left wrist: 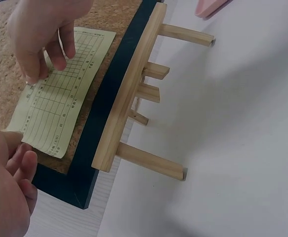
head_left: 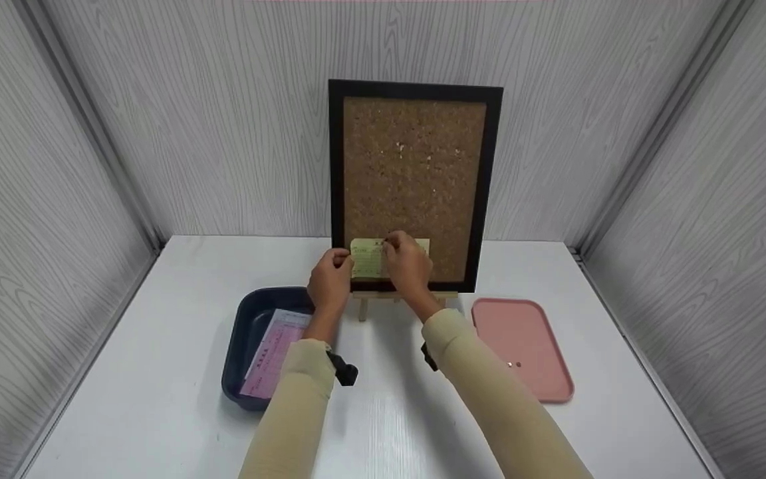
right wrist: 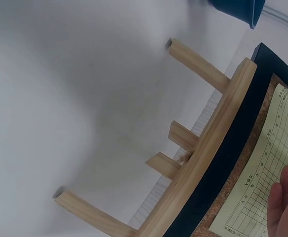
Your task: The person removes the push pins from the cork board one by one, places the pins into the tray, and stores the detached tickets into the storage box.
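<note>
A pale yellow printed form lies flat against the lower part of a black-framed corkboard. My left hand pinches the form's left edge between thumb and fingers, beside the frame's lower left corner. Over the form's upper middle, my right hand has thumb and forefinger together at the top edge. A tiny shiny thumbtack shows at those fingertips in the left wrist view, mostly hidden by them. In the right wrist view only some fingers of that hand appear, over the form.
A wooden easel supports the board. At left, a dark blue bin holds pink and whitish printed forms. A pink tray on the right carries a few tiny metallic tacks. Wood-grain panels enclose the white table.
</note>
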A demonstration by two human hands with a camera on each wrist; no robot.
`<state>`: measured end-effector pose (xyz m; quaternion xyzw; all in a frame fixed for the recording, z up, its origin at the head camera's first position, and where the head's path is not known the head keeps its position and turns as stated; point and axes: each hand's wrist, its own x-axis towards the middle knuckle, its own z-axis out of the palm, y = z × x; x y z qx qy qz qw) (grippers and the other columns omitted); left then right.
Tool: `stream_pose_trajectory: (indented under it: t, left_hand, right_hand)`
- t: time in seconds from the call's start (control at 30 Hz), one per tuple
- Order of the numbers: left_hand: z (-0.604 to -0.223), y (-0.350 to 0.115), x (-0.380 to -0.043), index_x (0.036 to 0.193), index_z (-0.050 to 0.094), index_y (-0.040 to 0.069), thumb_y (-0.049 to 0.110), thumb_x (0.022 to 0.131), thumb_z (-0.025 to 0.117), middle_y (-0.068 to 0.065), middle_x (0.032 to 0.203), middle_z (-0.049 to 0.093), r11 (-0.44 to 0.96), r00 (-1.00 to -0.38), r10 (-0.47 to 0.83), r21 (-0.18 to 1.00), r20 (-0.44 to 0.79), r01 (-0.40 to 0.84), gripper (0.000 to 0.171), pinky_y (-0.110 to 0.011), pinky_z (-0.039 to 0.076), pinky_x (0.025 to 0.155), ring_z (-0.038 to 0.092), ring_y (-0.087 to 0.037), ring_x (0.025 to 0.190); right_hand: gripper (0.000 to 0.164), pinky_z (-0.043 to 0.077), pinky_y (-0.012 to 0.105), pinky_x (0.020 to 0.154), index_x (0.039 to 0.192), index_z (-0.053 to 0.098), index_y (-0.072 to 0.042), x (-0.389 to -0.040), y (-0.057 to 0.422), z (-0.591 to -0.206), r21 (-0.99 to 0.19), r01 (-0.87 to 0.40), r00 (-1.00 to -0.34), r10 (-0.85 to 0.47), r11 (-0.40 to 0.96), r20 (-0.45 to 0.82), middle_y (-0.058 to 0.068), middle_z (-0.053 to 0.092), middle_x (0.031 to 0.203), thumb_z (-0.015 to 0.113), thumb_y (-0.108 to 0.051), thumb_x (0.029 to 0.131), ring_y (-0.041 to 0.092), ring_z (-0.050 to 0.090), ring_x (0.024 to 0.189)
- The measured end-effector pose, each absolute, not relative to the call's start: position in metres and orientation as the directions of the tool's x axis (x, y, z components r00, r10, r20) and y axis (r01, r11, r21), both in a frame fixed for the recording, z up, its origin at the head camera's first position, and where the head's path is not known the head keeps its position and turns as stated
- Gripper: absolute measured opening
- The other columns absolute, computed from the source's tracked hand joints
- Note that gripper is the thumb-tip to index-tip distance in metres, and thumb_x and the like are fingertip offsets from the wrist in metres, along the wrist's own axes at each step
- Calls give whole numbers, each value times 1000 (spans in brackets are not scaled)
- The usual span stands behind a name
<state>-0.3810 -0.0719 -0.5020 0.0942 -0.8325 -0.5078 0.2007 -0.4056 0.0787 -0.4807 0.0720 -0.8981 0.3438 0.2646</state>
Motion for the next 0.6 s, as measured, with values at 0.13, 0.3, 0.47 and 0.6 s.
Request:
stream_pose_trajectory:
  t: [0.13, 0.3, 0.47, 0.6]
  left_hand:
    - [-500, -73, -382, 109, 73, 21, 32, 97, 66, 3, 103, 75, 475, -905, -356, 879, 233, 39, 18, -43, 50, 80, 69, -19, 86]
    - [-501, -74, -385, 108, 74, 21, 33, 97, 66, 3, 101, 75, 485, -909, -350, 874, 228, 33, 18, -43, 51, 78, 69, -19, 85]
    - [-501, -74, -384, 108, 74, 20, 33, 98, 65, 2, 102, 75, 491, -908, -349, 871, 231, 33, 18, -44, 51, 76, 69, -20, 85]
    - [-500, -74, -383, 110, 74, 20, 32, 99, 64, 1, 103, 75, 493, -911, -339, 869, 235, 41, 19, -43, 52, 75, 69, -20, 84]
  right_hand:
    - [13, 54, 41, 69, 107, 71, -19, -408, 79, -480, -542, -319, -841, 32, 778, 541, -3, 74, 98, 65, -28, 99, 15, 69, 79]
    - [11, 54, 42, 71, 104, 70, -18, -410, 79, -480, -507, -336, -828, 7, 794, 560, -3, 73, 95, 65, -26, 99, 15, 69, 78]
    - [9, 55, 42, 72, 102, 69, -15, -412, 80, -480, -504, -365, -820, -14, 782, 572, 0, 72, 94, 66, -23, 99, 16, 69, 80]
    - [9, 56, 39, 71, 103, 68, -13, -413, 80, -481, -504, -394, -813, -36, 768, 581, 2, 72, 95, 66, -20, 99, 17, 69, 81]
